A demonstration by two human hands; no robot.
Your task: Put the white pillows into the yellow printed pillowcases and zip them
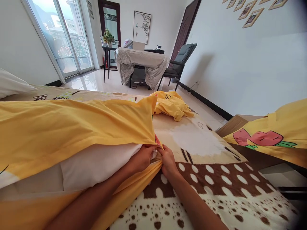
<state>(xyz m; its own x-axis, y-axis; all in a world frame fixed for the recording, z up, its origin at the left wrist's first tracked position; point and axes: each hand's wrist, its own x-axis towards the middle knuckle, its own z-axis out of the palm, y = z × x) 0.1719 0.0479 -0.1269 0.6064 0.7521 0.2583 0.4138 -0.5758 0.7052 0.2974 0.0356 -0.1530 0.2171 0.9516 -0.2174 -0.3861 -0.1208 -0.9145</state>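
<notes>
A yellow bedding cover (103, 119) lies across the bed, its long side open toward me. White padded filling (96, 166) shows inside that opening; I cannot tell whether it is a pillow or a quilt. My left hand (145, 156) reaches over the filling to the cover's right-hand corner, fingers closed on the edge there. Right beside it, my right hand (168, 159) pinches the same edge from the outer side. The two hands' fingertips meet, partly hiding what they grip. Below my left forearm, the lower layer of the cover hangs in folds.
Beneath is a patterned brown and cream blanket (211, 179). A crumpled yellow cloth (172, 105) lies farther back on the bed. Yellow fabric with red and green prints (266, 137) drapes over wooden furniture at right. Beyond stand a covered table (141, 59) and a black chair (178, 62).
</notes>
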